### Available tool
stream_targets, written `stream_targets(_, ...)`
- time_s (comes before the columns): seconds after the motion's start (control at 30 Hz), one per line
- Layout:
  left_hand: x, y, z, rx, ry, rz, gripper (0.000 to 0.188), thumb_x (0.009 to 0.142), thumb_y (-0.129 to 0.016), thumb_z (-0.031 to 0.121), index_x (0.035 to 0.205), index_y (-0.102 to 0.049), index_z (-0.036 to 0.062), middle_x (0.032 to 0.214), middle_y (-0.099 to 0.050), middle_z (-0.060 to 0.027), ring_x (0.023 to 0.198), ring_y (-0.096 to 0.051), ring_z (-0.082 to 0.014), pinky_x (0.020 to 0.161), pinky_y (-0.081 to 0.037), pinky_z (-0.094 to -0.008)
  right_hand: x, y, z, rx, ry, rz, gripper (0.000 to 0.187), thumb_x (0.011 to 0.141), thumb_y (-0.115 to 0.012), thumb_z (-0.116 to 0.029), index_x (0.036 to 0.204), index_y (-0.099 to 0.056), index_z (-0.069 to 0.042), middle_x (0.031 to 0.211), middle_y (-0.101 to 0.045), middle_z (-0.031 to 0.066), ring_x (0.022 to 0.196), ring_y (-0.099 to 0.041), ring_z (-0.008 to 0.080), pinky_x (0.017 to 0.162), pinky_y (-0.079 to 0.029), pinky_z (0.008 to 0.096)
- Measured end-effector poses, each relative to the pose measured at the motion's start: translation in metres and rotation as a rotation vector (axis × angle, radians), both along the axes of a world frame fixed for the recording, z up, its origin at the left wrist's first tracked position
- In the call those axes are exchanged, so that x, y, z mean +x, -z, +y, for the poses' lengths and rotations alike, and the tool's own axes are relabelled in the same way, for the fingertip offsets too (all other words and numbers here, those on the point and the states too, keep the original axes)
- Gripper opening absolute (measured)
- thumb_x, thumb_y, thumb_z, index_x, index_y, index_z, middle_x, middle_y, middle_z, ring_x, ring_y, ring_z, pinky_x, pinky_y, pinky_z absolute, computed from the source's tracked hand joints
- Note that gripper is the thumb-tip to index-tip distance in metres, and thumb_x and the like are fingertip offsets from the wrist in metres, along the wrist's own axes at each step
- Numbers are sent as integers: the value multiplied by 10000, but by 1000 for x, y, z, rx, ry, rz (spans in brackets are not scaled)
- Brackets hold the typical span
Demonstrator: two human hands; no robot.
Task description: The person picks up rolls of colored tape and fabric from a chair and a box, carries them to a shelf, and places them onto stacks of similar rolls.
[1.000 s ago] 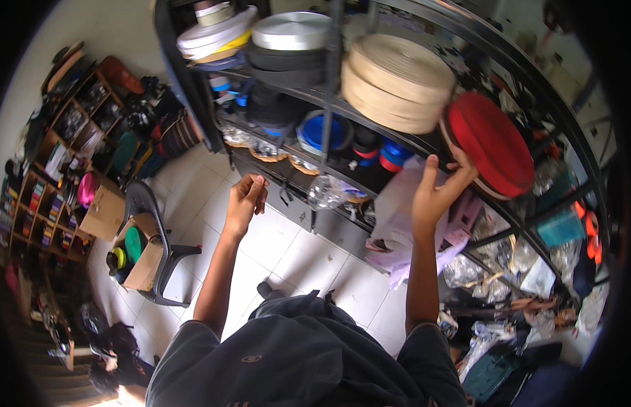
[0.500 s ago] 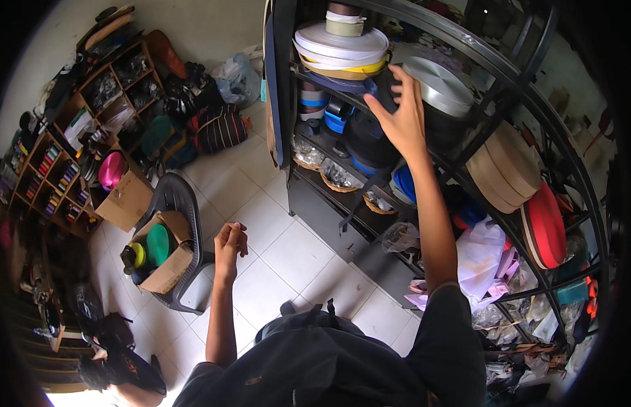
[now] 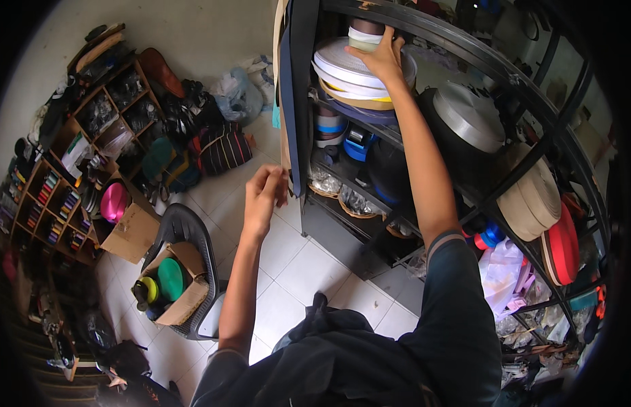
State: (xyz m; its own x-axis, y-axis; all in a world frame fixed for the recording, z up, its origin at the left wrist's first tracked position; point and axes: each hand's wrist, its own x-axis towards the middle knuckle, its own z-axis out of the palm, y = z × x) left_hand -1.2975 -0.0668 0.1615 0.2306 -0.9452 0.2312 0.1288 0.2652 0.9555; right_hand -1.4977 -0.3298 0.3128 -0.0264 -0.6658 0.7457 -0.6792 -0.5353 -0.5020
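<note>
My right hand (image 3: pixel 382 60) reaches up to the shelf, thumb and fingers set around a short stack of small tape rolls (image 3: pixel 364 36) in brown, white and olive. That stack rests on wide flat rolls of white webbing (image 3: pixel 336 57), with yellow, tan and dark blue rolls beneath. My left hand (image 3: pixel 264 193) hangs in the air left of the shelf, fingers loosely curled and no object visible in them. Dark strips (image 3: pixel 295 102) hang at the shelf's end, beyond that hand.
Silver (image 3: pixel 469 117), beige (image 3: pixel 529 193) and red (image 3: pixel 562 244) webbing rolls sit behind the shelf's black metal bars. A black chair (image 3: pixel 205 271) holds a cardboard box (image 3: pixel 183 308) of rolls. Along the left stands a wooden rack (image 3: pixel 47 203) with thread spools. A striped bag (image 3: pixel 224 149) lies farther off.
My right hand has gone up and slightly left, from beside the wide rolls to the small stack on top. The left hand has risen and shifted right, toward the hanging strips.
</note>
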Motion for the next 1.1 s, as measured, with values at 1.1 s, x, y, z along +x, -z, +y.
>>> stream_targets(1.1, -12, -48, -101, -121, 454, -12, 252, 972, -483, 266, 896, -568, 42, 647, -531, 1, 536, -502, -70, 472, -360, -204, -25, 7, 79, -352, -108, 75, 765, 607, -856, -207, 1266, -483, -100, 1210, -592, 186, 1093, -596, 343, 923, -481, 398)
